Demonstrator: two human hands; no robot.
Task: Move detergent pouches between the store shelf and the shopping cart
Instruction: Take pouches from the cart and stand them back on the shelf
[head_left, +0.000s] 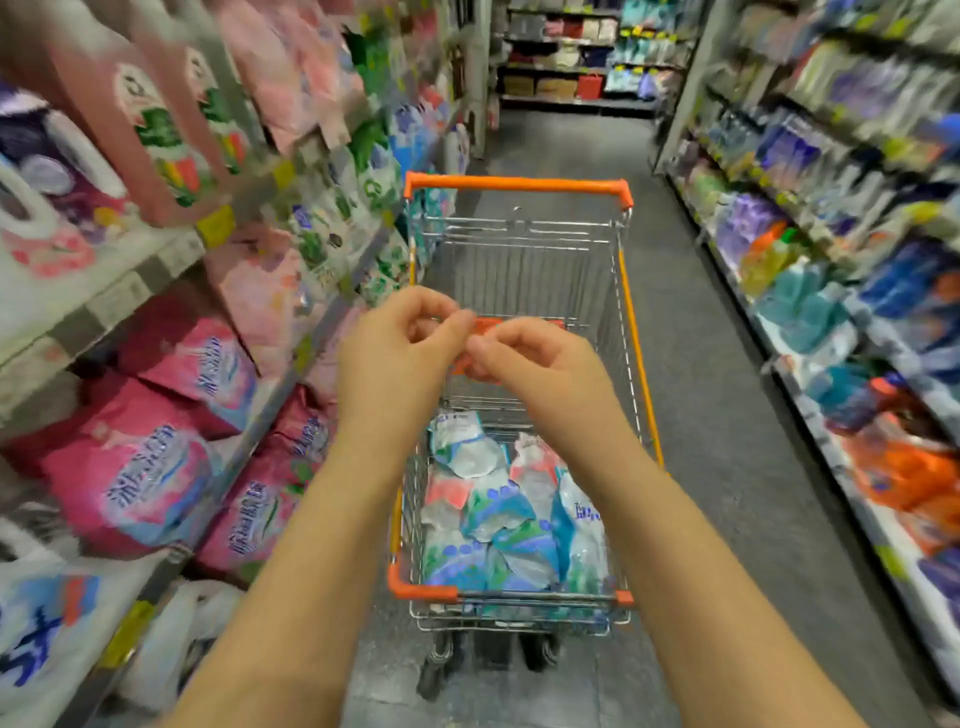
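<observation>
Blue-and-white plastic detergent pouches (498, 519) lie heaped at the near end of the orange-trimmed wire shopping cart (519, 184), within easy reach; above them the left hand (400, 348) and right hand (535, 364) meet, fingers curled; whether they pinch anything I cannot tell.

Behind the left hand (395, 353) the left arm (322, 545) is showing bare all the way back. Behind the right hand (535, 364) the right arm (670, 545) is showing bare too.
</observation>
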